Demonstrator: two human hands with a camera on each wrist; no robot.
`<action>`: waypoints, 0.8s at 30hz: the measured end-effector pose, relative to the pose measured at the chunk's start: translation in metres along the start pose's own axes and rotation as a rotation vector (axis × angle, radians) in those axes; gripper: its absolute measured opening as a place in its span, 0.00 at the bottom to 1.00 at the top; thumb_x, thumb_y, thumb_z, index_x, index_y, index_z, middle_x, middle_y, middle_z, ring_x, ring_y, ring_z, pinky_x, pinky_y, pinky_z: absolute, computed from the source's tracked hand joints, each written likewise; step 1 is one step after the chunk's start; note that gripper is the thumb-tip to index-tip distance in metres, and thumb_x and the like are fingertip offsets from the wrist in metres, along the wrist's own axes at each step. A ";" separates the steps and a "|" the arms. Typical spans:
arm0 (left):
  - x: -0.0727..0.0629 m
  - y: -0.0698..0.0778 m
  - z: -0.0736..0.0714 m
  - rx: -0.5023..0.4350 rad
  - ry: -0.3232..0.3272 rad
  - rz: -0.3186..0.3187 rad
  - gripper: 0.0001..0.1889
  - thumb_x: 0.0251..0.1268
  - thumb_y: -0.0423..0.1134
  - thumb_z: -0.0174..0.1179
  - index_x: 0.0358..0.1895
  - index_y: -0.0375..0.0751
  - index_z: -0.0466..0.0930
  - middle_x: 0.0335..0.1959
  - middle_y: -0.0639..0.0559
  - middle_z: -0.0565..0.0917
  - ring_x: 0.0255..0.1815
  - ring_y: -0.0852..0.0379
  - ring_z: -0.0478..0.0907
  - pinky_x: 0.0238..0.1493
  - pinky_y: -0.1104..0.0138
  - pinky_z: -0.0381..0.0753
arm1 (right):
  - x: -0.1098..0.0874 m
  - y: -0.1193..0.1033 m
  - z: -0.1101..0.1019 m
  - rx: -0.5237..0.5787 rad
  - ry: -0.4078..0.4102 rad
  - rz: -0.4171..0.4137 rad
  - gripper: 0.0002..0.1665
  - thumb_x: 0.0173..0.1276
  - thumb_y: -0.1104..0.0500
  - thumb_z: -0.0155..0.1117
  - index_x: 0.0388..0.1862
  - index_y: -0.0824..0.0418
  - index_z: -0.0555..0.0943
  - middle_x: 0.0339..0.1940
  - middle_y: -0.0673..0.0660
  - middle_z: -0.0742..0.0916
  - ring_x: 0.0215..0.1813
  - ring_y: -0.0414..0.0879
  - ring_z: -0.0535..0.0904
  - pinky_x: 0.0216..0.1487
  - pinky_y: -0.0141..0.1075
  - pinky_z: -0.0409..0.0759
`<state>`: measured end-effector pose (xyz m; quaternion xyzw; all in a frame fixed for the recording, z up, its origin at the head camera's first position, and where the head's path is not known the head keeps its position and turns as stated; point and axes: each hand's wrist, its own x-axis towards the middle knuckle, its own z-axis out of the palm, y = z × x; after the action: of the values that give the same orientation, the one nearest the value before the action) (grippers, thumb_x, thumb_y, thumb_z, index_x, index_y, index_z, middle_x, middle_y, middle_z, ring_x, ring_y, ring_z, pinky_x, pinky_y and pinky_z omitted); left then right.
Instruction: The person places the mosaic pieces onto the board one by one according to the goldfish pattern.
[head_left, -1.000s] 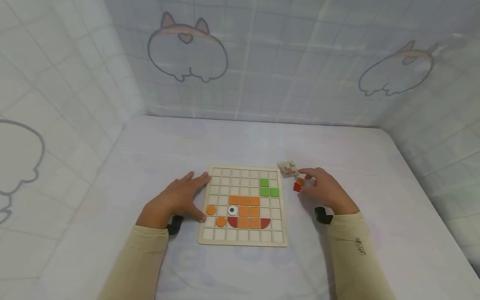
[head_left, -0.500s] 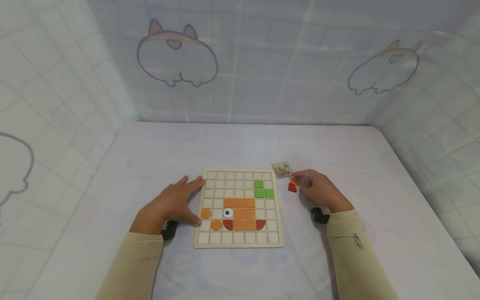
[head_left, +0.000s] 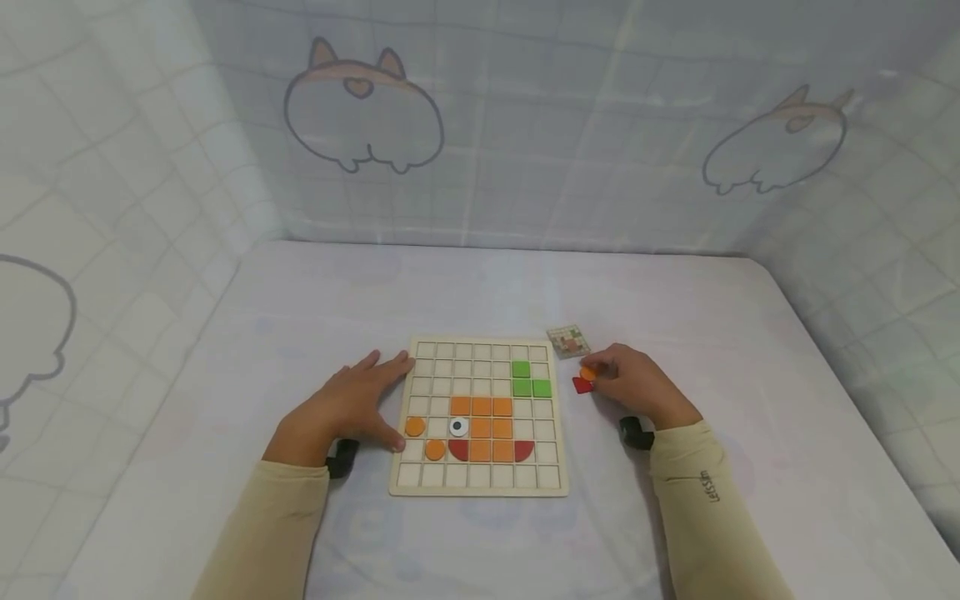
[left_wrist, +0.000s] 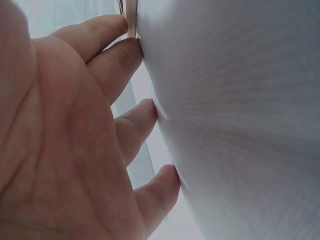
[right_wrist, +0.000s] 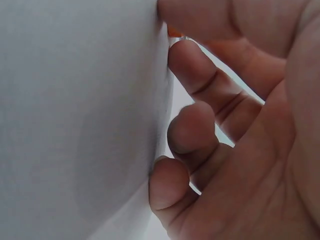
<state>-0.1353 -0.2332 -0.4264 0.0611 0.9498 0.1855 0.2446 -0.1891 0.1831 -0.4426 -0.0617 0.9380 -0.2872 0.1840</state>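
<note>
My left hand rests at the left edge of the wooden grid board, thumb and fingers spread. In the left wrist view its fingertips touch the board's edge and the tabletop. On the board lie orange squares, orange discs, green squares, red quarter-rounds and a white eye disc. Right of it, my right hand pinches a loose orange disc between thumb and index finger. A red piece lies beside that disc, partly overlapped. The right wrist view shows only a sliver of orange.
A small pattern card lies tilted by the board's upper right corner. The white-covered table ends at a curtain-like back wall with printed animal outlines.
My right thumb and fingers have closed in on the orange disc, which has shifted slightly toward me over the red piece. The left hand stays at the board. The head view has shifted slightly.
</note>
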 end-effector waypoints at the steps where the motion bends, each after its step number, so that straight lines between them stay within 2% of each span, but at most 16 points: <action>1: 0.000 0.001 0.000 -0.004 0.000 -0.002 0.67 0.33 0.57 0.84 0.82 0.55 0.54 0.84 0.48 0.53 0.85 0.37 0.39 0.80 0.35 0.43 | 0.001 0.000 0.000 0.001 -0.002 0.002 0.22 0.67 0.59 0.64 0.61 0.57 0.84 0.60 0.59 0.82 0.59 0.56 0.75 0.64 0.53 0.77; 5: 0.002 0.003 0.000 -0.011 0.000 -0.008 0.66 0.34 0.57 0.84 0.82 0.55 0.54 0.84 0.47 0.53 0.85 0.37 0.40 0.79 0.34 0.44 | 0.002 0.000 -0.001 -0.017 0.000 -0.002 0.20 0.66 0.59 0.64 0.57 0.58 0.84 0.59 0.60 0.82 0.58 0.56 0.75 0.62 0.52 0.78; 9: 0.003 0.004 0.003 -0.012 0.000 -0.014 0.66 0.34 0.57 0.84 0.82 0.55 0.54 0.84 0.47 0.54 0.85 0.37 0.40 0.79 0.33 0.44 | 0.001 -0.002 -0.005 -0.025 0.033 -0.025 0.18 0.69 0.55 0.65 0.55 0.59 0.84 0.55 0.58 0.83 0.48 0.53 0.76 0.47 0.44 0.81; 12: 0.004 0.005 0.004 -0.007 0.004 -0.003 0.66 0.35 0.57 0.84 0.82 0.54 0.54 0.84 0.49 0.54 0.85 0.37 0.40 0.79 0.34 0.43 | -0.002 -0.017 -0.007 -0.011 0.054 -0.081 0.19 0.70 0.53 0.65 0.56 0.58 0.84 0.51 0.57 0.84 0.39 0.50 0.75 0.35 0.38 0.77; 14: 0.005 0.007 0.004 -0.001 0.008 0.005 0.65 0.35 0.57 0.84 0.82 0.55 0.54 0.84 0.51 0.54 0.85 0.38 0.40 0.80 0.35 0.42 | -0.004 -0.035 -0.006 -0.009 0.050 -0.136 0.19 0.69 0.54 0.65 0.57 0.58 0.85 0.51 0.56 0.84 0.37 0.50 0.74 0.32 0.38 0.76; 16: 0.007 0.010 0.004 0.004 0.011 0.008 0.65 0.35 0.57 0.84 0.82 0.55 0.54 0.84 0.51 0.53 0.85 0.38 0.40 0.80 0.35 0.42 | -0.004 -0.057 -0.001 -0.023 0.034 -0.201 0.19 0.68 0.57 0.64 0.56 0.57 0.85 0.49 0.54 0.85 0.39 0.49 0.75 0.34 0.40 0.78; 19: 0.010 0.015 0.004 0.000 0.010 0.000 0.65 0.35 0.57 0.84 0.82 0.56 0.54 0.84 0.51 0.53 0.85 0.38 0.40 0.80 0.35 0.43 | -0.001 -0.089 0.012 -0.083 0.008 -0.269 0.17 0.65 0.57 0.65 0.53 0.55 0.86 0.48 0.50 0.87 0.45 0.48 0.79 0.48 0.45 0.81; 22: 0.013 0.019 0.005 0.000 0.004 -0.012 0.65 0.36 0.58 0.84 0.82 0.58 0.54 0.84 0.51 0.52 0.85 0.38 0.40 0.80 0.35 0.43 | 0.005 -0.116 0.029 -0.124 -0.035 -0.305 0.17 0.64 0.56 0.67 0.52 0.55 0.86 0.46 0.48 0.87 0.49 0.46 0.81 0.57 0.46 0.81; 24: 0.014 0.022 0.005 0.000 -0.002 -0.018 0.65 0.36 0.59 0.83 0.82 0.59 0.54 0.85 0.52 0.52 0.85 0.39 0.40 0.80 0.35 0.44 | 0.010 -0.130 0.040 -0.136 -0.068 -0.310 0.17 0.64 0.55 0.68 0.52 0.55 0.87 0.47 0.48 0.87 0.49 0.46 0.81 0.59 0.45 0.81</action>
<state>-0.1442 -0.2083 -0.4284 0.0528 0.9500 0.1831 0.2474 -0.1817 0.0524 -0.4037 -0.2276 0.9278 -0.2458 0.1643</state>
